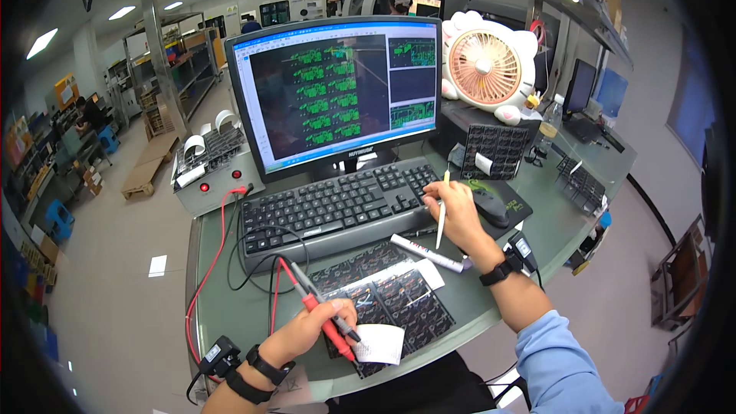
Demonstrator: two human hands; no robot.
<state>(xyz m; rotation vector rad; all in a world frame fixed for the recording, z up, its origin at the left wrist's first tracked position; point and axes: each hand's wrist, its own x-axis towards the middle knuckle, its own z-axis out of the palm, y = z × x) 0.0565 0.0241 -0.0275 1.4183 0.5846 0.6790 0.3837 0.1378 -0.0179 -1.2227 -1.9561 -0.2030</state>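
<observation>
Left hand (310, 330), lower centre of frame: fingers clenched on two test probes (326, 313), one red, one black, tips over the dark circuit-board panel (387, 300) lying front-centre on the worktop (230, 314). Right hand (452, 211), centre right: fingers grasping a white pen (442, 211), fingertips at the keyboard (337, 207) right edge.

Risks (est.):
- Both probes in one hand, tips close; could touch and short, or slip off a pad.
- Red lead (211, 268) loops across worktop; snag could drag probes.
- Paper slip (381, 343) and marker (429, 254) lie loose by the panel; may be knocked off.

Surface: grey-green worktop w/ monitor (337, 92), mouse (491, 205), pink fan (484, 65), grey test box (211, 176) upper left.

Room: factory floor, shelving, pallets, ceiling strip lights.
</observation>
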